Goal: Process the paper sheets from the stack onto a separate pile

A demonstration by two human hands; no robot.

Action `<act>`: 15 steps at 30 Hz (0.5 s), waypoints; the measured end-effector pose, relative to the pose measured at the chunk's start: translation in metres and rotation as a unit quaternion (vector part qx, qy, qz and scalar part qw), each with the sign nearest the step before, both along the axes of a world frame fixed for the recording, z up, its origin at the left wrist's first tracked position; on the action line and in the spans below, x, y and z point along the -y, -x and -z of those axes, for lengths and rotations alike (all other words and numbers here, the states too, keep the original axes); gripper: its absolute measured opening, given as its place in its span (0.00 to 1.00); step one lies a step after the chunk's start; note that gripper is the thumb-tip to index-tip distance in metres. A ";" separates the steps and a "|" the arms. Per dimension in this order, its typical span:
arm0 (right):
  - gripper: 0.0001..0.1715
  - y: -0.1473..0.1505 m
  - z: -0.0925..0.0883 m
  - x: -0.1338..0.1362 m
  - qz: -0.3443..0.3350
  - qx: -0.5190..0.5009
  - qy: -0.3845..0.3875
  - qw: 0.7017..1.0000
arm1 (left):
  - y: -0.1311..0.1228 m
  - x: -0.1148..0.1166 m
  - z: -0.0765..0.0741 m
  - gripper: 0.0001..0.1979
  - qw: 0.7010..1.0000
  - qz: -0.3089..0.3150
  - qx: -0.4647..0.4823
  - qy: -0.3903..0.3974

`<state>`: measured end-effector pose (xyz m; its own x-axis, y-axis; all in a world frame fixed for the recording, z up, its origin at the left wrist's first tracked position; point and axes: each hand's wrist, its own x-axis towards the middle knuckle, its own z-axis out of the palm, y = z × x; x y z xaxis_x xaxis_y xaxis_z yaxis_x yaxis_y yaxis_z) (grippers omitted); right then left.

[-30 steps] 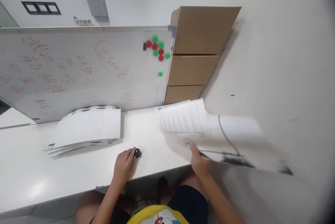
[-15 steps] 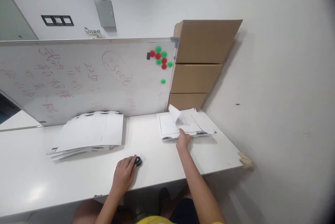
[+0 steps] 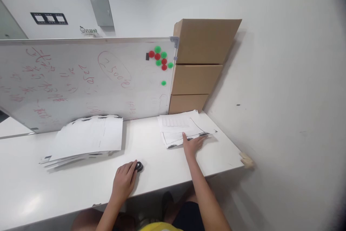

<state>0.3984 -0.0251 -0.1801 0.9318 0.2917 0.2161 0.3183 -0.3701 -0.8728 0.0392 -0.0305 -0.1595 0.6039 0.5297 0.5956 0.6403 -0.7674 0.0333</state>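
My left hand [image 3: 124, 180] rests on the white table, fingers curled together around a small black round object [image 3: 139, 166]; its exact kind is hard to make out. On the right, a stack of paper sheets [image 3: 175, 125] with black smudged edges lies near the wall. My right hand [image 3: 192, 145] is at the stack's near edge, thumb on top and the other fingers at the edge, partly under it, gripping the paper. A thicker pile of papers [image 3: 89, 137], also with dark marks along its edges, lies at the left against the whiteboard.
Behind the table [image 3: 81, 184] stands a whiteboard [image 3: 116, 90] with red writing and several red and green magnets [image 3: 157, 56]. Stacked cardboard boxes [image 3: 198, 43] rise behind the right papers. Something beige [image 3: 247, 160] covers the table's right corner, beside the wall [image 3: 283, 79].
The curled-up sheet on the right stack now lies flat, showing a printed table. My right hand's fingers have spread along the paper's edge. My left hand stays at the black object.
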 end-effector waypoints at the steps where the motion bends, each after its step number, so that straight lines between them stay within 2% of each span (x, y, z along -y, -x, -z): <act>1: 0.72 -0.003 0.000 -0.002 -0.006 0.010 0.021 1.000 | 0.000 0.000 0.000 0.19 1.000 0.000 0.000 -0.001; 6: 0.70 -0.021 0.002 -0.001 -0.017 0.027 0.042 0.999 | 0.000 0.001 -0.005 0.19 1.000 0.024 0.010 0.004; 8: 0.64 -0.023 0.009 0.010 -0.081 0.073 0.069 0.992 | 0.001 0.002 -0.006 0.19 0.999 0.039 0.014 0.011; 9: 0.61 -0.022 0.014 0.015 -0.133 0.098 0.089 0.982 | 0.001 0.003 -0.006 0.19 0.999 0.043 0.017 0.014; 12: 0.55 -0.018 0.026 0.027 -0.277 0.177 0.155 0.931 | 0.001 0.004 -0.006 0.19 0.999 0.044 0.024 0.018; 15: 0.52 -0.016 0.029 0.026 -0.327 0.219 0.195 0.899 | 0.001 0.004 -0.005 0.19 0.998 0.043 0.029 0.020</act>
<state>0.4147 -0.0510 -0.2095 0.3845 0.8785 0.2836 0.8600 -0.2293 -0.4558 0.0385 -0.0343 -0.1540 0.6129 0.5015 0.6106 0.5685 -0.8166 0.0999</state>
